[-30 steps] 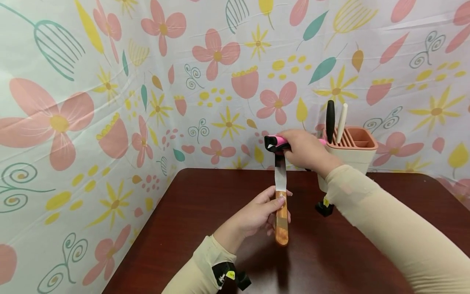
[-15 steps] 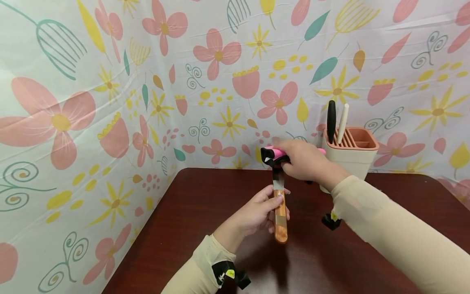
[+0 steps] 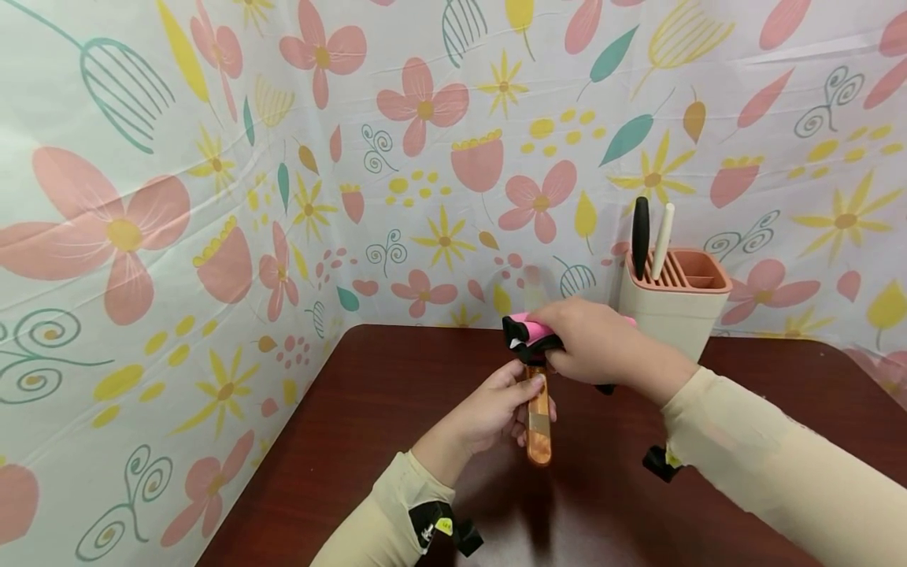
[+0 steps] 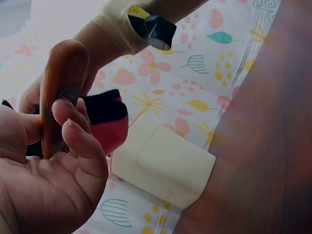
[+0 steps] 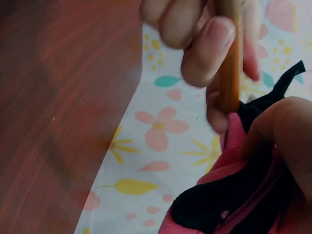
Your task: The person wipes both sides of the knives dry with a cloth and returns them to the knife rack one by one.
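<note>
My left hand (image 3: 489, 413) holds a spatula by its orange-brown wooden handle (image 3: 539, 441), thumb along the top. In the left wrist view, the fingers of that hand curl about the handle (image 4: 67, 61). My right hand (image 3: 595, 339) grips a folded pink and black cloth (image 3: 523, 337) around the spatula's metal blade, right where it meets the handle. A pale blade tip (image 3: 533, 287) shows faintly beyond the cloth; the rest is covered. Bunched folds of the cloth (image 5: 214, 204) fill the lower part of the right wrist view, touching the handle's end.
A cream knife holder (image 3: 666, 319) with an orange slotted top stands at the back right of the dark wooden table (image 3: 397, 378). A black handle (image 3: 641, 236) and a white handle (image 3: 663, 240) stick up from its slots. Flower-patterned sheeting (image 3: 439, 181) hangs behind and at the left.
My right hand has drawn the cloth down along the blade towards me, from near mid-blade to the handle. My left hand and the spatula have stayed almost still.
</note>
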